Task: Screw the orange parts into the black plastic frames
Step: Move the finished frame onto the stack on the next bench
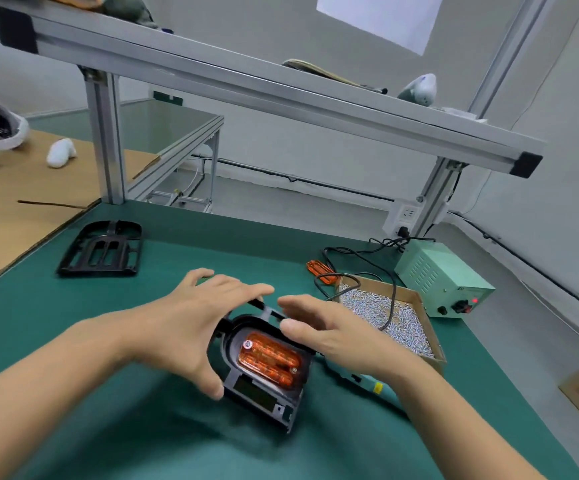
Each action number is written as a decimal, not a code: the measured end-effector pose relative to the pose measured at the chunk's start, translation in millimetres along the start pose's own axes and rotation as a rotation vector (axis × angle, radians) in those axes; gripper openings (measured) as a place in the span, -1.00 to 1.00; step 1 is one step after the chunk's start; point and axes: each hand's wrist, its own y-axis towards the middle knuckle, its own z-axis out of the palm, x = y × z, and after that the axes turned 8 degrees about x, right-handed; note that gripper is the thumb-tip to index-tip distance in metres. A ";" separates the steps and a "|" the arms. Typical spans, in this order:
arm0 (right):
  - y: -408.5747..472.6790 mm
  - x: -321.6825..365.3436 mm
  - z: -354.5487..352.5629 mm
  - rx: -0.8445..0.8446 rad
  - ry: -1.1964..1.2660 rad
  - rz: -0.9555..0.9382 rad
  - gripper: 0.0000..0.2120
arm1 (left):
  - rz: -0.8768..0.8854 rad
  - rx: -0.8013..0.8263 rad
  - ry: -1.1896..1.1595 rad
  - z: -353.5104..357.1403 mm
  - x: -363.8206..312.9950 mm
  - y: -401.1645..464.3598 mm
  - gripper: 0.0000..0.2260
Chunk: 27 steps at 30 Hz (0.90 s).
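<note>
Matt blk plastic frame (264, 393), glossy orange part (269, 360)

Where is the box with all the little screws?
In the head view, the cardboard box of screws sits on the green mat to the right of the right hand, just in front of the pale green power unit.
</note>
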 end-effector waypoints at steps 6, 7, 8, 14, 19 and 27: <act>13.3 6.3 7.6 0.016 0.429 -0.048 -0.74 | -0.032 -0.050 0.113 -17.4 2.8 -18.1 0.06; 16.1 6.0 9.2 -0.019 0.466 -0.049 -0.74 | -0.063 -0.094 0.134 -18.3 5.0 -21.3 0.05; 19.3 6.3 10.8 -0.063 0.506 -0.046 -0.74 | -0.101 -0.161 0.142 -18.4 6.7 -24.8 0.03; 40.2 21.2 27.7 -0.274 0.725 -0.076 -0.74 | -0.242 -0.677 -0.781 7.2 16.6 -43.3 -0.29; 66.8 50.2 48.1 -0.228 0.741 -0.151 -0.72 | -0.266 -0.758 -1.079 19.3 25.6 -57.3 -0.22; 116.1 107.9 89.2 -0.113 0.735 -0.210 -0.66 | -0.472 -0.877 -0.984 1.6 50.9 -120.3 -0.22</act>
